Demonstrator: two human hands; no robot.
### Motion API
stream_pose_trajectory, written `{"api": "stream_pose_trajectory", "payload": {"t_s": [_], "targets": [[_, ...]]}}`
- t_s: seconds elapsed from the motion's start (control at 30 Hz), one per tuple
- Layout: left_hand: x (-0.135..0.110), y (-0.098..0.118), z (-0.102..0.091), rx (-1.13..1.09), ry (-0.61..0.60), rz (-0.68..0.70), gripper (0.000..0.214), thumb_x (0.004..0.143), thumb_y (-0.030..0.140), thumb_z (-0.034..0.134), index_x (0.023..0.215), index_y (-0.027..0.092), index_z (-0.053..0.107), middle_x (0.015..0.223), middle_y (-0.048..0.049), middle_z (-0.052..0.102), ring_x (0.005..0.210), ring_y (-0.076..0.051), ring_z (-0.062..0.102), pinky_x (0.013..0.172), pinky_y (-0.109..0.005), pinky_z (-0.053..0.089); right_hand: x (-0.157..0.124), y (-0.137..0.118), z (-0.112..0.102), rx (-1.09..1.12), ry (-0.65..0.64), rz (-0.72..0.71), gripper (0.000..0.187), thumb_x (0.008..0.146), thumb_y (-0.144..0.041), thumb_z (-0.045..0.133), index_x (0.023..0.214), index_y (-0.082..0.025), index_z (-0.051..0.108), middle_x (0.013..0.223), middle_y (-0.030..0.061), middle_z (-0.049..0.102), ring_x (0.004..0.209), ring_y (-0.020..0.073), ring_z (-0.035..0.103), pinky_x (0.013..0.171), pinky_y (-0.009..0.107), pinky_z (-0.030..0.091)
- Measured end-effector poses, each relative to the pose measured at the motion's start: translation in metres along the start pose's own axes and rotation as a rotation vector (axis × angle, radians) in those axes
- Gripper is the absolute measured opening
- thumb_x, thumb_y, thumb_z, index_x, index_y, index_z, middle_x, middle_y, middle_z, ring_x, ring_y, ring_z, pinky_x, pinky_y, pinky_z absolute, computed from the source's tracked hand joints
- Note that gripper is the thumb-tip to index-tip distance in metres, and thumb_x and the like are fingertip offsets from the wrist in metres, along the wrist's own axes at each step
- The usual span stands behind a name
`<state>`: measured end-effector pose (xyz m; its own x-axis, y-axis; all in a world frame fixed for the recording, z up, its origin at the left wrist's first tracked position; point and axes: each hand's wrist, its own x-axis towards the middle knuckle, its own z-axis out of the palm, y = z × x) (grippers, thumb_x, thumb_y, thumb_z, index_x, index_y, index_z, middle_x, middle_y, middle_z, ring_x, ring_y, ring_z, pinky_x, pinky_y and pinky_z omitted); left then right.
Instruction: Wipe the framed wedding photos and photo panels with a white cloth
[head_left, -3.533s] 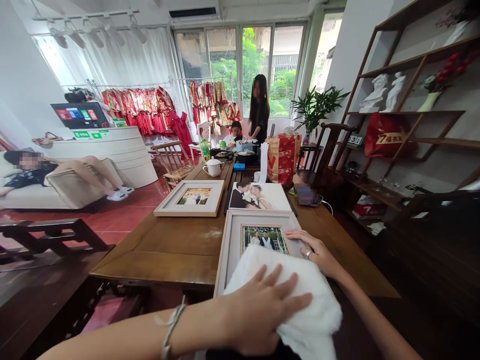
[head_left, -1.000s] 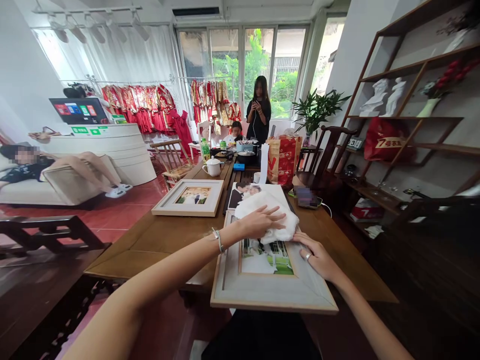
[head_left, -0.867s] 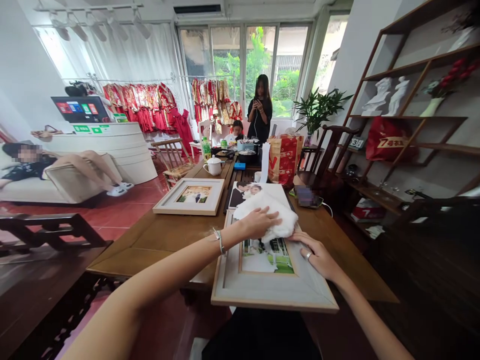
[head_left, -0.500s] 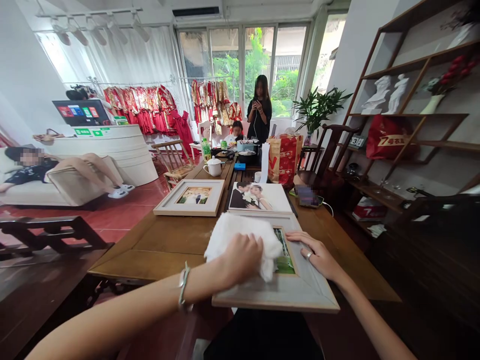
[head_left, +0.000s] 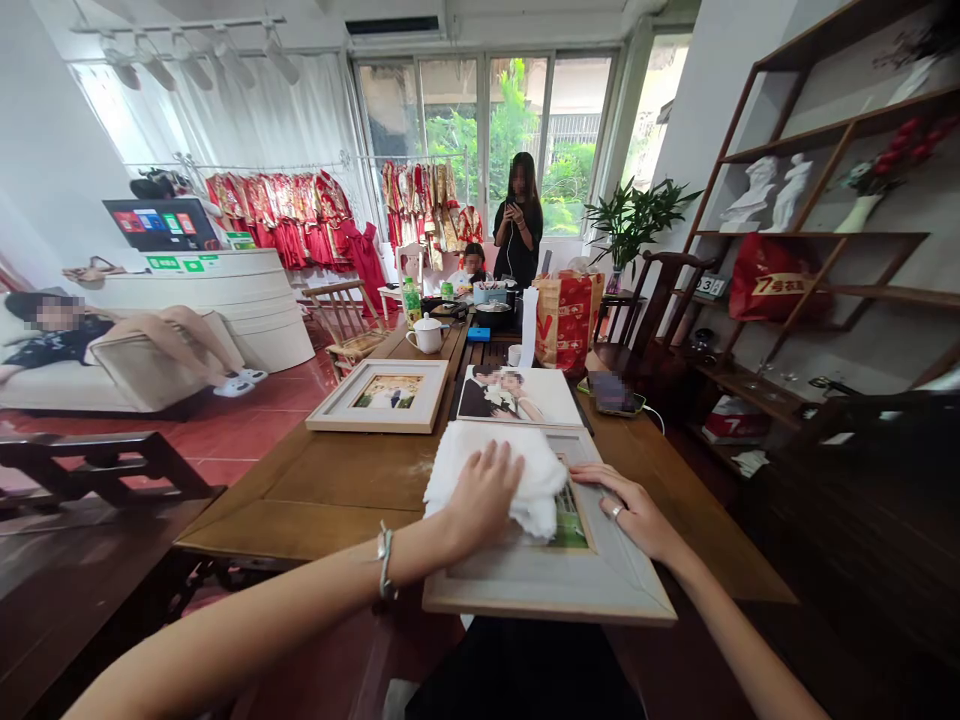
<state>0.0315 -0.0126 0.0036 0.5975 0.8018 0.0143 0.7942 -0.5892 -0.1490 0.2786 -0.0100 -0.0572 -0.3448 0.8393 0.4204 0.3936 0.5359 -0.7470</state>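
A white cloth lies bunched over the upper left of a pale picture frame, hiding most of the green picture inside it. My left hand presses down on the cloth and grips it, its fingers pointing away from me. Along the frame's right side rests my right hand, fingers stretched out flat on the border, a ring on one of them. The frame lies face up at the table's near edge, just above my lap.
Beyond it lies a wedding photo print, with a second framed picture to the left. A white teapot, a red paper bag and a phone are on the wooden table. One person stands at the far end.
My left hand and the cloth have shifted slightly away from me, and the fingers look straighter. The cloth covers more of the picture's top. My right hand stays on the frame.
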Motion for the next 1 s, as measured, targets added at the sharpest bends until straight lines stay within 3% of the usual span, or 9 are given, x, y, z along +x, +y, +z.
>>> {"api": "stream_pose_trajectory", "payload": {"t_s": [0.07,0.13,0.23,0.4,0.5,0.57,0.67,0.83,1.0], "targets": [[0.019,-0.007,0.001,0.023,0.039,-0.08,0.069,0.072,0.019,0.058,0.134,0.011,0.029,0.145,-0.0231,0.023,0.134,-0.036,0.019,0.103,-0.051,0.026,0.0,0.0,0.0,0.001,-0.004,0.002,0.036,0.077,-0.018,0.044,0.108,-0.023,0.063,0.119,0.0077,0.059,0.116,0.0255,0.048,0.103,0.048,0.033],[0.03,-0.011,-0.001,0.017,0.058,-0.07,0.067,0.072,0.014,0.056,0.133,0.008,0.03,0.146,-0.0228,0.02,0.135,-0.036,0.015,0.104,-0.052,0.023,0.0,0.0,0.0,0.004,-0.002,-0.003,0.036,0.077,-0.018,0.044,0.108,-0.023,0.063,0.118,0.0079,0.06,0.116,0.0251,0.049,0.102,0.047,0.034],[0.026,-0.011,-0.01,0.0,-0.003,-0.034,0.062,0.071,0.009,0.051,0.13,0.006,0.034,0.142,-0.0231,0.029,0.132,-0.035,0.024,0.101,-0.052,0.029,0.0,0.0,-0.001,0.006,-0.003,-0.012,0.036,0.077,-0.017,0.044,0.107,-0.022,0.063,0.118,0.008,0.06,0.116,0.0252,0.049,0.102,0.047,0.034],[-0.042,0.019,-0.04,-0.068,-0.227,0.088,0.047,0.071,0.015,0.051,0.117,0.005,0.049,0.121,-0.0229,0.053,0.112,-0.035,0.051,0.085,-0.046,0.047,0.0,0.0,-0.001,-0.005,-0.007,-0.007,0.038,0.075,-0.014,0.045,0.107,-0.023,0.062,0.119,0.0069,0.06,0.117,0.0246,0.047,0.104,0.047,0.032],[-0.082,0.042,-0.051,-0.135,-0.306,0.182,0.061,0.071,0.02,0.054,0.129,0.007,0.039,0.133,-0.0227,0.043,0.12,-0.034,0.044,0.093,-0.044,0.043,0.0,0.001,0.0,-0.007,-0.001,-0.005,0.037,0.074,-0.013,0.045,0.105,-0.023,0.063,0.118,0.0066,0.06,0.117,0.0241,0.047,0.105,0.046,0.031],[-0.09,0.049,-0.048,-0.16,-0.332,0.191,0.072,0.07,0.022,0.056,0.135,0.006,0.029,0.14,-0.0235,0.033,0.127,-0.035,0.035,0.099,-0.046,0.037,0.0,0.001,0.0,-0.008,0.005,-0.005,0.037,0.074,-0.013,0.045,0.105,-0.023,0.063,0.117,0.0069,0.061,0.117,0.0242,0.048,0.105,0.046,0.031],[-0.071,0.037,-0.03,-0.142,-0.252,0.122,0.078,0.069,0.021,0.057,0.137,0.005,0.023,0.145,-0.0233,0.023,0.133,-0.037,0.022,0.104,-0.051,0.027,0.0,0.001,0.0,-0.009,0.008,-0.005,0.037,0.075,-0.013,0.045,0.106,-0.023,0.064,0.118,0.0071,0.06,0.117,0.0247,0.048,0.104,0.047,0.031],[-0.002,-0.013,0.0,-0.082,-0.033,0.008,0.075,0.07,0.021,0.055,0.137,0.006,0.022,0.146,-0.0213,0.022,0.136,-0.033,0.014,0.109,-0.045,0.018,0.0,0.002,-0.001,-0.001,-0.004,-0.011,0.036,0.077,-0.016,0.044,0.108,-0.023,0.063,0.119,0.0077,0.059,0.117,0.0259,0.048,0.102,0.047,0.033],[0.035,-0.041,0.003,-0.025,0.054,-0.04,0.075,0.07,0.019,0.055,0.137,0.005,0.022,0.145,-0.0236,0.02,0.136,-0.035,0.01,0.108,-0.045,0.017,0.0,0.003,-0.001,0.013,-0.015,-0.012,0.036,0.078,-0.017,0.045,0.108,-0.023,0.062,0.119,0.0076,0.059,0.116,0.0264,0.048,0.103,0.048,0.033]]}}
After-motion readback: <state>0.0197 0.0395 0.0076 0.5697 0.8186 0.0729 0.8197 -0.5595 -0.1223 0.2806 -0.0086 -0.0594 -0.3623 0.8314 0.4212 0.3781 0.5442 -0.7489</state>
